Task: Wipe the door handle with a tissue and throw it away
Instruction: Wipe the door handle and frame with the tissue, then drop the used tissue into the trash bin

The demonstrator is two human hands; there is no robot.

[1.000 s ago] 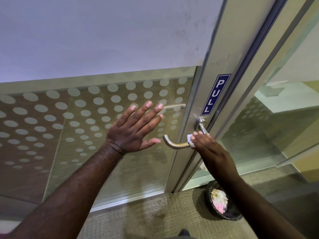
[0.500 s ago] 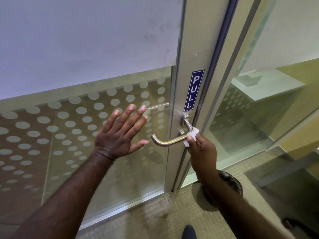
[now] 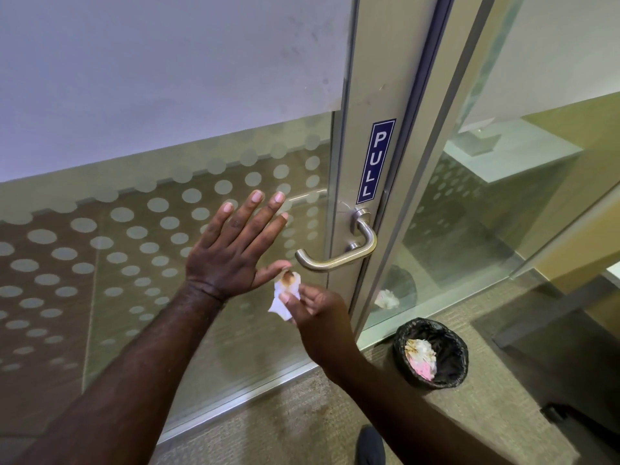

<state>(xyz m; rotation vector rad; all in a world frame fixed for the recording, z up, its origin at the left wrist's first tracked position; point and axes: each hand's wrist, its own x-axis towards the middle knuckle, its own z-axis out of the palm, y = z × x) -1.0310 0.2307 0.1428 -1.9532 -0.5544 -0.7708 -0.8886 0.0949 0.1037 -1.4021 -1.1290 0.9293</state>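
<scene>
The frosted, dot-patterned glass door [image 3: 141, 229] bears the left hand [image 3: 235, 250] — fingers spread flat, gripping nothing, thumb just beside the tissue. The black-lined round waste bin [image 3: 432, 352] stands on the carpet well apart, down to the right. The curved brushed-steel door handle [image 3: 339, 256] is bare. The right hand [image 3: 318, 313] sits just below it, its grip pinching the small white, brown-stained tissue [image 3: 285, 295] between fingertips. Risk: a light pinch over that distance — the tissue may drop short.
</scene>
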